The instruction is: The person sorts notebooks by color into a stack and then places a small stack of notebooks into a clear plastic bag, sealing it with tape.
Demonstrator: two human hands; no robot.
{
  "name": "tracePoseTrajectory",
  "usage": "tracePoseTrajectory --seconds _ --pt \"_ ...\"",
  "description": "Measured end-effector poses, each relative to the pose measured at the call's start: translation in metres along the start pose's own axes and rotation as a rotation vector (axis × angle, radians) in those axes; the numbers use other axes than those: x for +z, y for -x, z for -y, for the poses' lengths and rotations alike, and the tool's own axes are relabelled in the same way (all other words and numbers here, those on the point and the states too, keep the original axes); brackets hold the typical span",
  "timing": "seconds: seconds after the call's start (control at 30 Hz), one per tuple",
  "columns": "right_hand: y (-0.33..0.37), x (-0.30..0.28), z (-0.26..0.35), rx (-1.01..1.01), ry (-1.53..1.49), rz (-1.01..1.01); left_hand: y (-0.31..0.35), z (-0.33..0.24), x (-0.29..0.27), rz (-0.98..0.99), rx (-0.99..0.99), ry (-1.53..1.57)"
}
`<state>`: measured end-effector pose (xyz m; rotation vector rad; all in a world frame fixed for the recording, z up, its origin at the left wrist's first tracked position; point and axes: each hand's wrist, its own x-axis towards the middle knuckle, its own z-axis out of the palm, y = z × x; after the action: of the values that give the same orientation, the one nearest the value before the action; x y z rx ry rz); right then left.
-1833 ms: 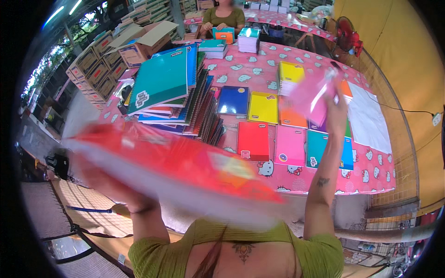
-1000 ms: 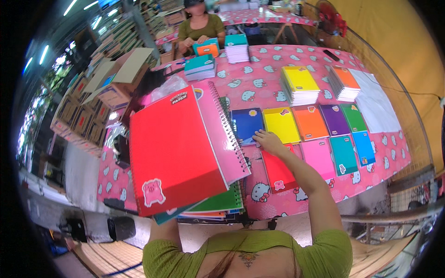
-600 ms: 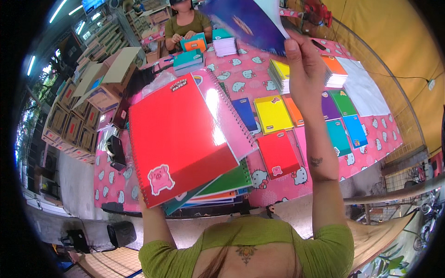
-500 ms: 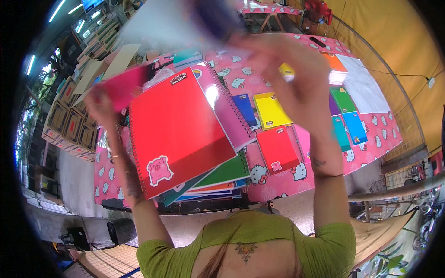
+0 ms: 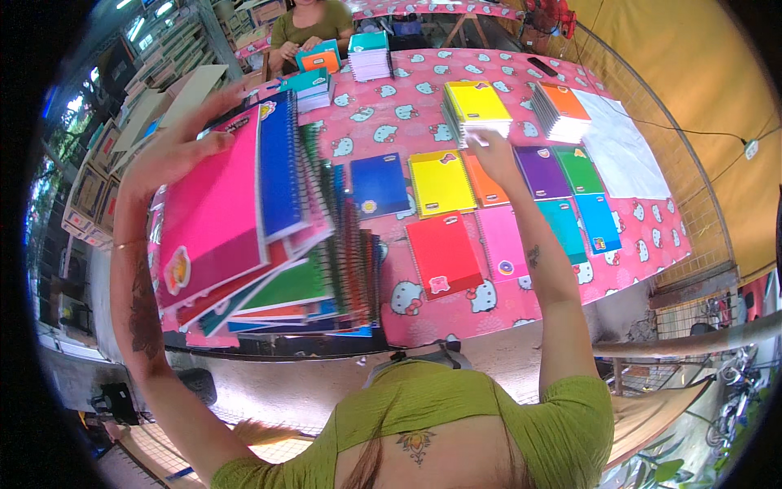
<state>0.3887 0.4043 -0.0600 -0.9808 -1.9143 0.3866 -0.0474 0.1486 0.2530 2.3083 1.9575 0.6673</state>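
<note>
On the left side of the table rises a tall, uneven stack of large spiral notebooks. A bright pink notebook point(image 5: 213, 208) lies on top, overlapping a blue notebook point(image 5: 279, 175) below it. My left hand point(image 5: 181, 151) grips the pink notebook's far left edge, its thumb over the cover and fingers past the edge. My right hand point(image 5: 491, 153) reaches across to the near side of a stack of small yellow notebooks point(image 5: 479, 99); its fingers are blurred, and I cannot tell whether they hold anything. Beneath that forearm lie a small orange notebook point(image 5: 484, 183) and a small pink notebook point(image 5: 503, 243).
Small notebooks lie in rows, including a blue one point(image 5: 378, 186) and a red one point(image 5: 445, 254). Beyond are an orange-topped stack point(image 5: 562, 106), a white sheet point(image 5: 627, 147) and a phone point(image 5: 541, 65). Across the table, a person point(image 5: 308, 37) holds small notebooks. Boxes point(image 5: 98, 196) stand left.
The red notebook that topped the large stack is now covered by the blue and pink ones. My right hand has come down from the raised, blurred notebook to the small yellow stack.
</note>
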Motion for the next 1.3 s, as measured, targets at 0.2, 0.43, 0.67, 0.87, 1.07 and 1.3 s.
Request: tracePoseTrajectory --seconds 0.2,0.43,0.67,0.87,1.07,1.3 --pt "0.083 -0.021 -0.160 0.595 0.557 0.154 0.062 -0.084 0.055 -0.708 -0.121 -0.077" --pt "0.089 -0.038 -0.146 0.598 0.594 0.366 0.049 -0.199 0.299 0.226 0.177 0.678" --pt "0.060 -0.071 -0.217 0.514 -0.121 0.131 -0.084 -0.081 0.524 0.024 -0.574 0.073" --pt "0.019 -0.148 -0.072 0.549 -0.734 -0.212 -0.106 -0.079 0.489 -0.479 -0.679 0.210" --pt "-0.041 -0.233 0.068 0.105 -1.184 -0.669 -0.101 -0.262 0.254 -1.132 0.146 0.288" --pt "-0.073 -0.209 0.210 -0.214 -1.508 -0.338 0.085 -0.241 0.055 -1.539 0.317 0.114"
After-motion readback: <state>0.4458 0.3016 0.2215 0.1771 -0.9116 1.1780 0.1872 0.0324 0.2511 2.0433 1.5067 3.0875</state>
